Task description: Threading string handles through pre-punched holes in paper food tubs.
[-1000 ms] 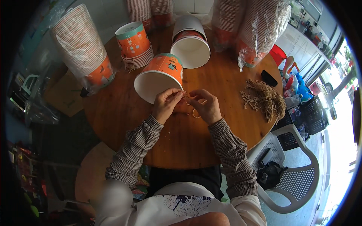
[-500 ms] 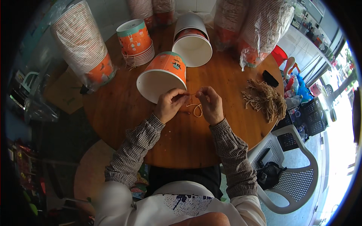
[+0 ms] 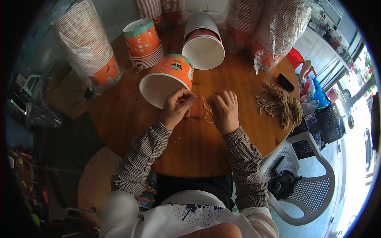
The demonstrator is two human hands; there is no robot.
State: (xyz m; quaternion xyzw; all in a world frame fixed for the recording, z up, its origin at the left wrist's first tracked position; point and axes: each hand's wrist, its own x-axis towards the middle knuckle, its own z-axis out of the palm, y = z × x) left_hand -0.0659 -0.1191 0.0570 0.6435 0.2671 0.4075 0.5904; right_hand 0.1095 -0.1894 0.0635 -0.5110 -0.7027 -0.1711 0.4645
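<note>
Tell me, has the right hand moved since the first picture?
Yes: the right hand has moved slightly rightward, closer to the pile of brown strings.

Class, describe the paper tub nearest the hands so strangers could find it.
On the round wooden table, look beyond the left hand. The paper tub lies there, white mouth towards the person. Unlike the standing orange stack, it's sideways; unlike the grey container, it's orange outside.

On R, a pale plastic chair [image 3: 311, 194] w/ a blk bag [image 3: 282, 184] on its seat, a blk crate [image 3: 331, 123] just beyond it, then a blue plastic bag [image 3: 314, 94] & a red tub [image 3: 293, 58] farther back; on L, a brown cardboard box [image 3: 67, 97] w/ clear plastic wrap [image 3: 44, 115] nr it.
</note>
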